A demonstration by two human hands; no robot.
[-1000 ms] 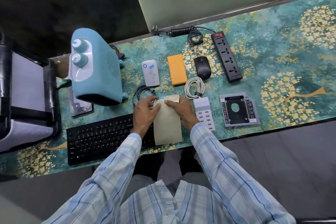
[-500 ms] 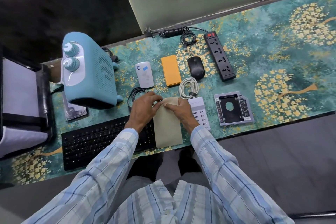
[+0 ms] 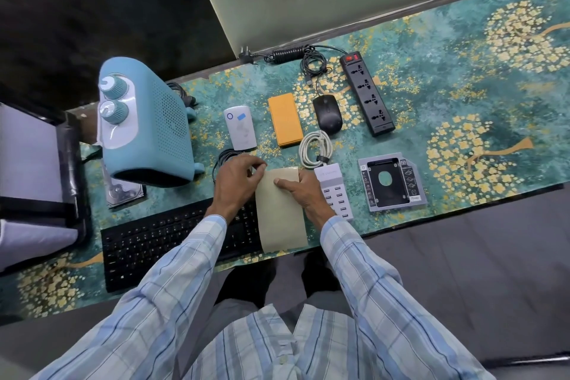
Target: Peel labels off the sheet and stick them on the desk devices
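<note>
Sheet (image 3: 280,216) pinched steady by right hand (image 3: 303,191); left hand (image 3: 236,182) pinches, apparently, a label (image 3: 261,167). Slow, low peeling is advisable.

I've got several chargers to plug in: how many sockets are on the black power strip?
4, in a row along the power strip: one beside the red switch, two mid-strip, one at the near end. None seem hidden.
</note>
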